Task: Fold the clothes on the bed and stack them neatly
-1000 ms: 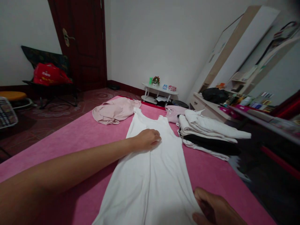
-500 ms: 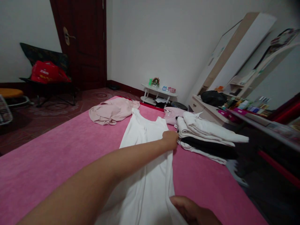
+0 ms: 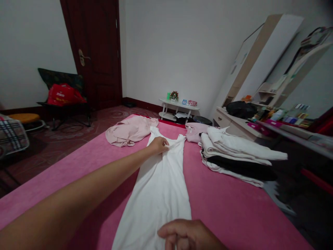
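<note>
Clerk: Item in the grip?

Checker: One long white sleeveless garment [image 3: 161, 189], soft, creased fabric, narrower towards the shoulders. It lay beneath both hands; the left hand [image 3: 160, 145] had thumb and fingers pinched closed on a fold near the neckline.

Clerk: The right hand [image 3: 188, 234]?

Checker: Fingers loosely curled over the garment's lower part, nearer the viewer than the left-hand pinch. The bottom edge of view cut it off; whether it had hold of cloth, I could not tell. The hem was out of view too.

Clerk: Around the pinch?

Checker: Underneath, one matt pink bed cover [image 3: 221, 205]. Beyond it, left, one crumpled pale pink garment [image 3: 127, 130]. Beyond it, right, one folded pale pink garment [image 3: 193, 133], partly hidden by a stack of folded white and black clothes [image 3: 236, 146]; layers hard to count.

Clerk: Containers?

Checker: One glossy red plastic bag [image 3: 62, 94], far left of the grip, on a dark fabric folding chair [image 3: 62, 77]; contents hidden. Assorted small bottles [image 3: 279, 115], far right, blurred; contents indistinct.
</note>
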`<action>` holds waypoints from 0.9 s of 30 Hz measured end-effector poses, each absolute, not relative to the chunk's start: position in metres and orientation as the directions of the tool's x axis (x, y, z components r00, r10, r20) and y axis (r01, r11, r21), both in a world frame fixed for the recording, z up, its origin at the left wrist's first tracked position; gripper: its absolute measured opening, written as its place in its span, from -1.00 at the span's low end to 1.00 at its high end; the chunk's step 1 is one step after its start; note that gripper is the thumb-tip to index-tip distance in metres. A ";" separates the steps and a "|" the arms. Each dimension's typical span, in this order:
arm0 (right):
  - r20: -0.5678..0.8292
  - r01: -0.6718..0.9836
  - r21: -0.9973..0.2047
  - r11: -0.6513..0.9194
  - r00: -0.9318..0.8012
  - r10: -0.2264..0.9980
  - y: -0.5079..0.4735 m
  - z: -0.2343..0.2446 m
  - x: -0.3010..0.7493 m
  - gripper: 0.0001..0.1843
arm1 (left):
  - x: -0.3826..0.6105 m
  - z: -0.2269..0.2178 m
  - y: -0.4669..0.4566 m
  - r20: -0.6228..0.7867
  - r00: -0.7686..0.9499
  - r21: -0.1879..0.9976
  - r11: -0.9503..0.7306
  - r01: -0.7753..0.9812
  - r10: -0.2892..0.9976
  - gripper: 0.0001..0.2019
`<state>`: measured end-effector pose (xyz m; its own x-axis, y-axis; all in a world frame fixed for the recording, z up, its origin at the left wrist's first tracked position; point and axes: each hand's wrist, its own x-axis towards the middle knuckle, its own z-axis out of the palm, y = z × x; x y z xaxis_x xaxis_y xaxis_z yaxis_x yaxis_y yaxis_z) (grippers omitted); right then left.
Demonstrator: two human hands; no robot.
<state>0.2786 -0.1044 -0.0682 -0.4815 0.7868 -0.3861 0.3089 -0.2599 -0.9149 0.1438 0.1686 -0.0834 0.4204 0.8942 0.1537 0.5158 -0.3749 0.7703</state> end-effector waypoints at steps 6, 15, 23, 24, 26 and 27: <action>0.163 0.623 -0.692 0.364 -0.356 0.920 -0.063 -0.064 0.287 -0.80 | 0.131 -0.105 0.152 0.381 0.383 0.671 -0.537 0.512 0.842 -0.76; 0.245 0.628 -0.559 0.541 -0.498 0.832 -0.061 -0.078 0.313 -0.62 | 0.107 -0.113 0.156 0.467 0.359 0.620 -0.589 0.518 0.808 -0.77; 0.139 0.655 -0.231 0.720 -0.710 0.690 -0.082 -0.071 0.347 -0.38 | 0.065 -0.098 0.113 0.385 0.768 0.383 -0.846 0.372 0.512 -0.68; 0.127 0.664 -0.213 0.717 -0.709 0.694 -0.084 -0.071 0.349 -0.41 | 0.058 -0.094 0.101 0.355 0.803 0.388 -0.857 0.339 0.479 -0.67; 0.119 0.678 -0.185 0.711 -0.703 0.701 -0.089 -0.068 0.350 -0.50 | 0.043 -0.082 0.076 0.297 0.857 0.417 -0.864 0.282 0.422 -0.67; 0.127 0.679 -0.175 0.713 -0.703 0.700 -0.091 -0.066 0.349 -0.54 | 0.037 -0.076 0.064 0.267 0.878 0.433 -0.864 0.259 0.397 -0.66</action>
<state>0.3486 -0.0911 -0.0663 -0.7029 0.6998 0.1273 0.6786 0.7134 -0.1746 0.0370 0.0635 -0.0763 0.8781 0.3968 0.2674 0.2585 -0.8637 0.4327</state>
